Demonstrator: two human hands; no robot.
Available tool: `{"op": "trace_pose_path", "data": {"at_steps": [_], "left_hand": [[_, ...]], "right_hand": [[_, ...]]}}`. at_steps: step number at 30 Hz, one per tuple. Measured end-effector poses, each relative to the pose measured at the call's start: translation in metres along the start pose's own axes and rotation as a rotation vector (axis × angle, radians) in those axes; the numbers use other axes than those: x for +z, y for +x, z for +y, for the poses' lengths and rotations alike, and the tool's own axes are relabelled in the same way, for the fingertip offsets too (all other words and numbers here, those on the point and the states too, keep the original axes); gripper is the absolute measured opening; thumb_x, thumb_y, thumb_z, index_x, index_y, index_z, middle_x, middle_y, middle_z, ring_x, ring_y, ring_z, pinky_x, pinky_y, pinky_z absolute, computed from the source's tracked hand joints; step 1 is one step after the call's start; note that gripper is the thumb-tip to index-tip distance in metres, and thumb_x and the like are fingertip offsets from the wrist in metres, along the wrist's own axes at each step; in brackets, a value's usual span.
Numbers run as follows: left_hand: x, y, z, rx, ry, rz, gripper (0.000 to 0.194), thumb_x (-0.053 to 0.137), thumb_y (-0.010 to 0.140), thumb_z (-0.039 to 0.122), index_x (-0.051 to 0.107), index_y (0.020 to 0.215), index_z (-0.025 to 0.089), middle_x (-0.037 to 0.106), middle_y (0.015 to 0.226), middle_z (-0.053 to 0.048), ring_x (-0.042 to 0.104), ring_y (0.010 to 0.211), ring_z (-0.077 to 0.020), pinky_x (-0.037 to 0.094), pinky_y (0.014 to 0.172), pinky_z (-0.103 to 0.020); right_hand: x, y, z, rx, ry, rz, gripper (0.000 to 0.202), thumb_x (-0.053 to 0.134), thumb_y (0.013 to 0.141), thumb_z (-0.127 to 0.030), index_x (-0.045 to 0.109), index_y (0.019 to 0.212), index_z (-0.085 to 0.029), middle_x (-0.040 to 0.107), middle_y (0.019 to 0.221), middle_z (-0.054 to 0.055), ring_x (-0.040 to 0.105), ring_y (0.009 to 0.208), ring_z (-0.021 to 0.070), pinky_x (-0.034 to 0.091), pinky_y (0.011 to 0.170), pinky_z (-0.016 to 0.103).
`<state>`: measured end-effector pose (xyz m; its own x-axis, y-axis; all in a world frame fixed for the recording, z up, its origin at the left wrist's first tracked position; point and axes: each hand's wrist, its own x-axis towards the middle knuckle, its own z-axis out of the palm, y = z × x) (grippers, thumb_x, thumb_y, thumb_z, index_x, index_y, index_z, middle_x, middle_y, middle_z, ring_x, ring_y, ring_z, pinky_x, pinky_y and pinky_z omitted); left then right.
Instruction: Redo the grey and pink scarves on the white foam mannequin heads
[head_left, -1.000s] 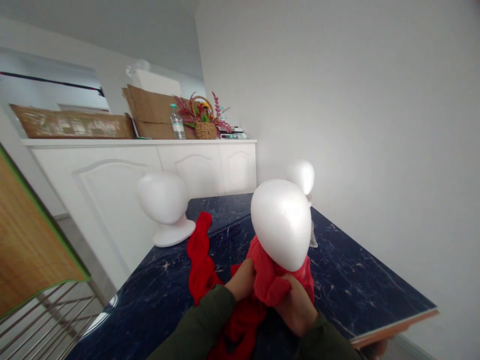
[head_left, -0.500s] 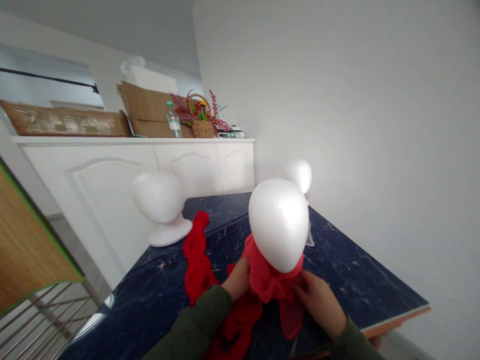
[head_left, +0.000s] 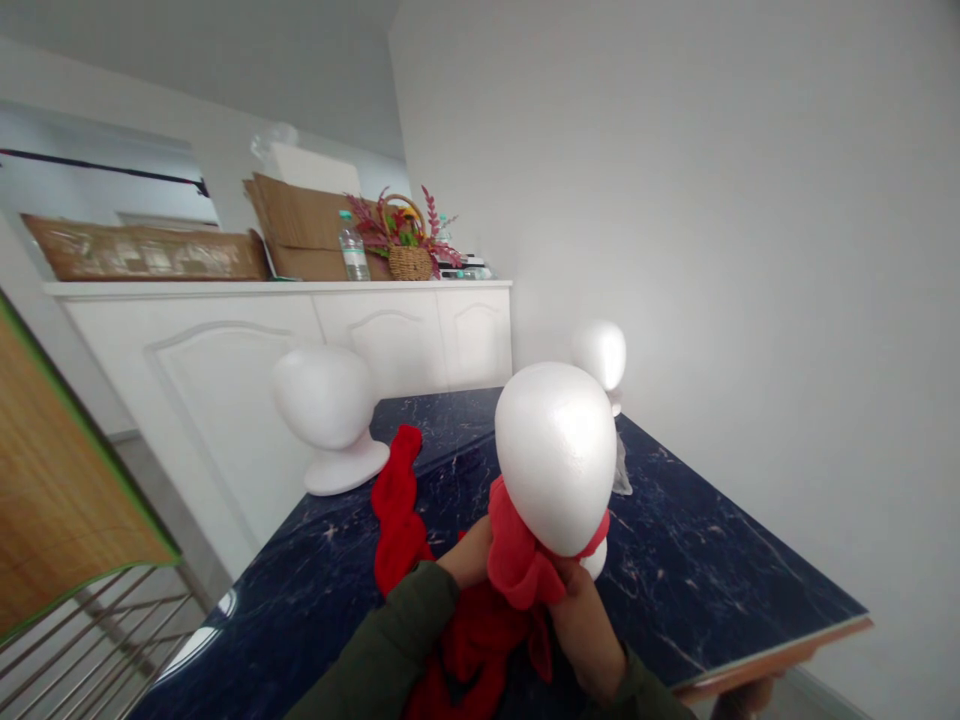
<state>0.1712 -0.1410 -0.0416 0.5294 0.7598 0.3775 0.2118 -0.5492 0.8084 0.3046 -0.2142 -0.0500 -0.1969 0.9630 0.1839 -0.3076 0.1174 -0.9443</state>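
Note:
In front of me stands a white foam mannequin head (head_left: pixel 555 455) with a coral-pink scarf (head_left: pixel 517 555) wrapped around its neck. My left hand (head_left: pixel 471 555) is closed on the scarf at the left side of the neck, its fingertips partly hidden by the cloth. At the front, under the chin, my right hand (head_left: pixel 586 610) grips the scarf's fabric with bent fingers. A short end of the scarf hangs below the hands. A bright red knitted scarf (head_left: pixel 397 510) lies on the table to the left and runs beneath my left forearm.
A second mannequin head (head_left: pixel 326 400) stands at the table's left edge, and a third (head_left: pixel 600 352) behind on the right, near a clear plastic bag (head_left: pixel 622 465). The dark blue marbled table (head_left: pixel 720 560) meets a white cabinet (head_left: pixel 240 380). A wire rack (head_left: pixel 112 625) is at left.
My right hand has moved left from the neck's right side to the front, drawing the scarf with it. The white base now shows at the right. My left hand stays on the scarf.

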Motion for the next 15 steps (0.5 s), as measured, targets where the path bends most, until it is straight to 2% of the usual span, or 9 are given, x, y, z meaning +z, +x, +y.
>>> {"op": "trace_pose_path", "data": {"at_steps": [5,9,12,15], "left_hand": [[-0.003,0.001,0.012,0.03,0.048,-0.106,0.044,0.053,0.074,0.021,0.049,0.117,0.018,0.05,0.122,-0.007,0.046,0.109,-0.0245,0.032,0.097,-0.035],[0.001,0.003,0.024,0.082,0.118,-0.152,0.042,0.052,0.074,0.022,0.051,0.115,0.019,0.053,0.118,-0.006,0.044,0.112,-0.0241,0.028,0.1,-0.035],[0.006,0.004,0.035,0.093,0.127,-0.154,0.036,0.05,0.076,0.024,0.054,0.112,0.02,0.054,0.117,-0.005,0.044,0.112,-0.0227,0.028,0.1,-0.034],[0.008,0.003,0.038,0.103,0.126,-0.13,0.03,0.047,0.077,0.021,0.057,0.105,0.02,0.055,0.115,-0.005,0.046,0.109,-0.0225,0.029,0.099,-0.035]], "right_hand": [[0.001,-0.008,0.007,0.04,0.179,0.005,0.032,0.046,0.078,-0.035,0.053,0.106,-0.021,0.058,0.102,0.003,0.054,0.089,0.0179,0.045,0.072,0.027],[-0.004,-0.006,0.014,0.035,0.118,0.008,0.033,0.048,0.076,-0.041,0.053,0.1,-0.019,0.061,0.092,0.003,0.056,0.082,0.0163,0.044,0.072,0.027],[-0.009,-0.002,0.014,0.02,-0.169,0.048,0.035,0.055,0.07,-0.044,0.056,0.089,-0.014,0.062,0.084,0.007,0.057,0.076,0.018,0.044,0.068,0.028],[-0.013,-0.002,0.006,-0.06,-0.654,0.125,0.028,0.053,0.072,-0.041,0.058,0.075,-0.013,0.062,0.071,0.007,0.056,0.065,0.0187,0.041,0.06,0.028]]}}
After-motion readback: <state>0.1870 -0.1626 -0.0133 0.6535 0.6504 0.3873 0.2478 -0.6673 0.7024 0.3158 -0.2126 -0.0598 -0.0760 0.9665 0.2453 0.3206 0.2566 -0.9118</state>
